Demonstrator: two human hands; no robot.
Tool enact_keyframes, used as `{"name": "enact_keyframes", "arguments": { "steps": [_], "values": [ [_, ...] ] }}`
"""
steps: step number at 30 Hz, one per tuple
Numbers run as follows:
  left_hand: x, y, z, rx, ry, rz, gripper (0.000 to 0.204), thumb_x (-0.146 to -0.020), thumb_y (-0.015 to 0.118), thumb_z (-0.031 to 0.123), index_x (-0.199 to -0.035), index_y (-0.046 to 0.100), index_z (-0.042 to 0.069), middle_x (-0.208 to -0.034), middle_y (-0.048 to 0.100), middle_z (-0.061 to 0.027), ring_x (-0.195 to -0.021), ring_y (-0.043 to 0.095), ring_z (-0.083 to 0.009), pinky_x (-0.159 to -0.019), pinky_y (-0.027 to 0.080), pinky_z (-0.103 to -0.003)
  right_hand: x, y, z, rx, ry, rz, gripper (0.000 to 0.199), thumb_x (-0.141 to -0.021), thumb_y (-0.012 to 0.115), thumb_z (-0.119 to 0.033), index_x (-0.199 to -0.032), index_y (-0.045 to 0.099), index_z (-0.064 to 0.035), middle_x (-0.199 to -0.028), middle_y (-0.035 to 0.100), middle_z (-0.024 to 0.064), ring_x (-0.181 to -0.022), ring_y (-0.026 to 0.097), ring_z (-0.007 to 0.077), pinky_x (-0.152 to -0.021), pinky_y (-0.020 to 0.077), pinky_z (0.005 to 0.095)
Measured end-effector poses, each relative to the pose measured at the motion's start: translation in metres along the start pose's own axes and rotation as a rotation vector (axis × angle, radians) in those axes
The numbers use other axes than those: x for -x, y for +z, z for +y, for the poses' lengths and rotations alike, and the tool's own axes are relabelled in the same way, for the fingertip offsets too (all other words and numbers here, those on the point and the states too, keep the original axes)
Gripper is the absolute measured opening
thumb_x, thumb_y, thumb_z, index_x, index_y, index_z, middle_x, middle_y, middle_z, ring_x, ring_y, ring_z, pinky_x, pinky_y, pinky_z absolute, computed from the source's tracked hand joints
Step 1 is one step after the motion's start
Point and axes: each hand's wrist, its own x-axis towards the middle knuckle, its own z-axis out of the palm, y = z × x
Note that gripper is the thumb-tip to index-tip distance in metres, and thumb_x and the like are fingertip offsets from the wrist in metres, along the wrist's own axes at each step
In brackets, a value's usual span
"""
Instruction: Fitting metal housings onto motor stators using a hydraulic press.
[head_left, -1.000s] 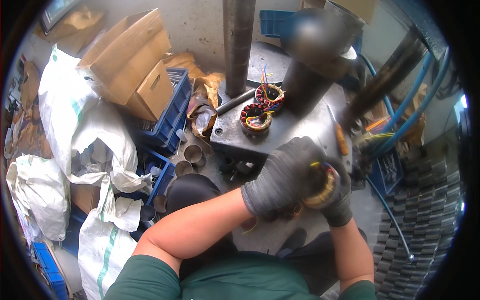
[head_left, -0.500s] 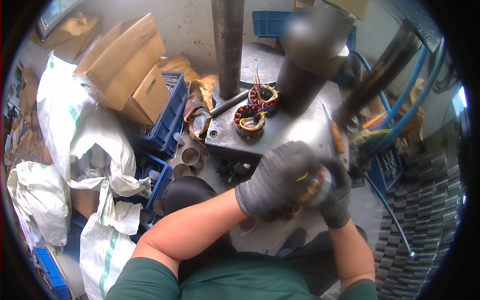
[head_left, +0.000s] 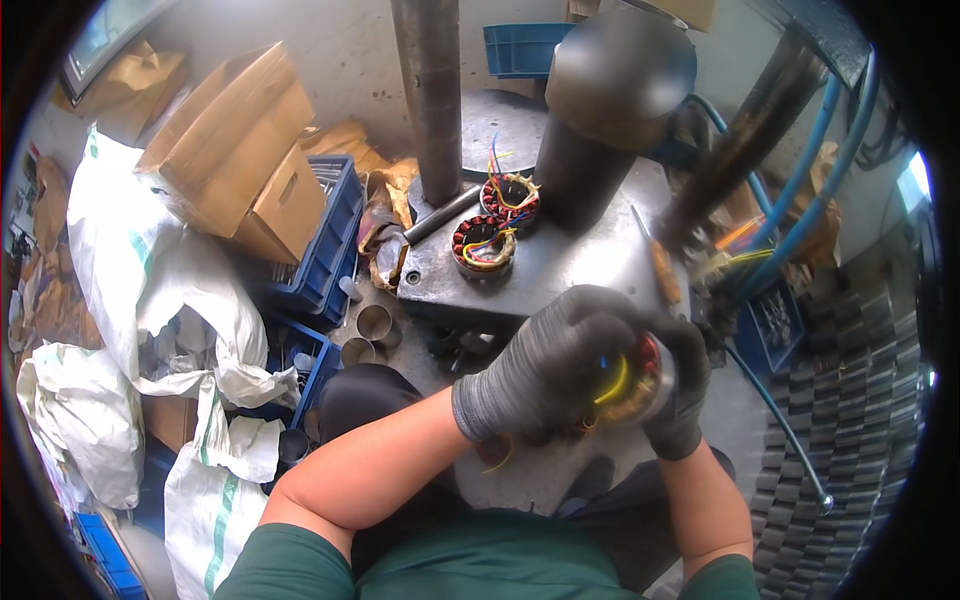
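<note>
Big dark press cylinder (head_left: 610,110) stands on the steel counter (head_left: 560,265), two wound stators (head_left: 485,243) parked beside it, probably set out of the way. Cardboard boxes (head_left: 235,160) and white sacks (head_left: 150,290) crowd the left. Gloved left hand (head_left: 545,365) and right hand (head_left: 680,390) both curl tight around one motor stator (head_left: 635,385), cupped between them below the counter edge, seemingly to steady it; yellow wires poke out

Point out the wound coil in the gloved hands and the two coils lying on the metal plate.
held coil (head_left: 635,385), head view, yellow-wired face between the gloves.
near plate coil (head_left: 484,245), head view, winding ring.
far plate coil (head_left: 510,198), head view, winding ring.
</note>
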Motion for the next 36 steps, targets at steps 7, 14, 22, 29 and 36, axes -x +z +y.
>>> {"name": "enact_keyframes", "arguments": {
  "steps": [7, 14, 22, 29, 36],
  "values": [
    [0.006, 0.003, -0.007, -0.098, -0.003, -0.007, 0.032, -0.071, 0.086, 0.002, -0.095, 0.066, 0.009, -0.116, 0.063, -0.0110, -0.106, 0.067, -0.0261, -0.090, 0.057, -0.037, 0.007, 0.011, -0.002, 0.100, 0.010, -0.018, 0.056, -0.082, 0.086, -0.008, -0.129, 0.055, -0.0066, -0.129, 0.064, 0.0166, -0.117, 0.065, 0.0253, -0.101, 0.0537, 0.0404],
    [0.008, 0.004, -0.005, -0.102, -0.021, 0.035, 0.031, -0.070, 0.086, 0.004, -0.093, 0.067, 0.009, -0.112, 0.064, -0.0104, -0.102, 0.068, -0.0252, -0.087, 0.057, -0.036, 0.003, 0.012, -0.010, 0.103, -0.044, -0.027, 0.060, -0.079, 0.086, -0.003, -0.131, 0.054, -0.0068, -0.129, 0.064, 0.0150, -0.117, 0.066, 0.0253, -0.101, 0.0540, 0.0404],
    [0.008, 0.004, -0.001, -0.132, -0.020, 0.045, 0.032, -0.068, 0.087, 0.004, -0.093, 0.067, 0.009, -0.111, 0.066, -0.0099, -0.100, 0.070, -0.0261, -0.085, 0.059, -0.036, 0.006, 0.013, -0.008, 0.087, 0.004, -0.019, 0.059, -0.081, 0.085, -0.005, -0.132, 0.054, -0.0070, -0.130, 0.064, 0.0154, -0.118, 0.065, 0.0249, -0.101, 0.0532, 0.0398],
    [0.009, 0.003, -0.003, -0.175, 0.004, 0.055, 0.030, -0.073, 0.083, 0.000, -0.093, 0.062, 0.007, -0.110, 0.066, -0.0096, -0.096, 0.070, -0.0209, -0.080, 0.059, -0.032, 0.006, 0.015, -0.009, 0.062, 0.028, -0.020, 0.059, -0.083, 0.086, -0.008, -0.131, 0.054, -0.0068, -0.130, 0.064, 0.0172, -0.119, 0.065, 0.0262, -0.102, 0.0533, 0.0407],
    [0.008, -0.003, -0.004, 0.349, -0.302, 0.181, 0.018, -0.088, 0.070, -0.006, -0.101, 0.062, 0.003, -0.114, 0.063, -0.0099, -0.098, 0.065, -0.0106, -0.085, 0.056, -0.026, 0.003, 0.024, -0.017, -0.025, 0.026, 0.089, 0.061, -0.074, 0.092, -0.017, -0.125, 0.060, -0.0038, -0.117, 0.070, 0.0119, -0.103, 0.068, 0.0197, -0.093, 0.0553, 0.0352]
  ]
}}
